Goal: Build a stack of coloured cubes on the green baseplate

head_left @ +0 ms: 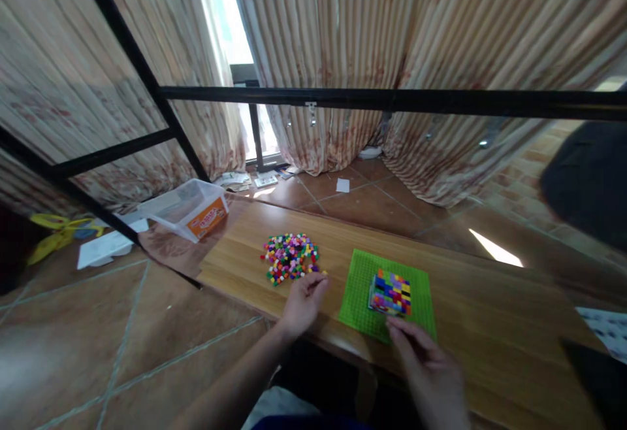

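Note:
A green studded baseplate (pixel 360 280) lies on the wooden table, bearing a low block built of many-coloured small bricks (pixel 390 293). At the front edge of that block is my right hand (pixel 426 358), its thumb and fingers pinched together. Whatever lies between those fingertips is too small to make out. My left hand (pixel 304 304) is closed in a pinch beside a loose pile of small coloured bricks (pixel 290 255), left of the baseplate. A tiny yellowish spot shows by its fingertips, but I cannot tell whether the hand holds it.
The wooden table (pixel 490 325) stretches to the right. Beyond its left end stands a clear plastic box (pixel 189 211) with an orange label. A black metal frame (pixel 343 95) crosses in front of patterned curtains (pixel 333 25). Papers lie on the tiled floor (pixel 161 332).

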`<action>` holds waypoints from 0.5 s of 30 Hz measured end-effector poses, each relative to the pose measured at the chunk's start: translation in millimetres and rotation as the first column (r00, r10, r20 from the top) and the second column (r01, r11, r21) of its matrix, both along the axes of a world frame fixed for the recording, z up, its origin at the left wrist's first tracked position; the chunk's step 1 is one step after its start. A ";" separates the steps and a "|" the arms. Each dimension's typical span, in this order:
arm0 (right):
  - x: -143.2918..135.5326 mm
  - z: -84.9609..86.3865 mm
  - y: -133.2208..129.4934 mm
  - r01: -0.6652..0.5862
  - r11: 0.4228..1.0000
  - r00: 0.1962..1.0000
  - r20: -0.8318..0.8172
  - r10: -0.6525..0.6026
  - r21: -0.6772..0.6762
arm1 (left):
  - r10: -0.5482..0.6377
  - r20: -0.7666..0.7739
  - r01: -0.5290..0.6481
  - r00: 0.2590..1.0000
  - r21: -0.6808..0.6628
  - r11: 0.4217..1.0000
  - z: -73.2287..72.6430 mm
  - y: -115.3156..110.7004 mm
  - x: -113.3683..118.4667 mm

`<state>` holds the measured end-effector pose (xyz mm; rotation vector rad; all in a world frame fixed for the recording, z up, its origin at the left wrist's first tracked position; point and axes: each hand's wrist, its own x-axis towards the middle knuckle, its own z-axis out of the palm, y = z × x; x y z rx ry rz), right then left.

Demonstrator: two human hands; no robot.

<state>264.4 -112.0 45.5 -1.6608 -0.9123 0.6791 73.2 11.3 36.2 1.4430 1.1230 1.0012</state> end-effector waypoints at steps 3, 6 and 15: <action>-34.3 -6.2 7.4 -0.235 0.972 0.963 0.140 0.231 0.017 | 0.045 -0.100 -0.041 0.994 0.034 0.999 -11.0 -11.0 -29.3; -55.1 -11.1 27.2 -0.351 0.936 0.904 0.252 0.346 -0.027 | 0.064 -0.186 -0.048 0.980 0.093 0.995 -18.3 -13.3 -46.8; -76.5 -25.6 97.4 -0.347 0.923 0.724 0.578 0.377 -0.167 | 0.057 -0.243 -0.015 0.968 0.171 0.985 -23.5 -10.7 -52.2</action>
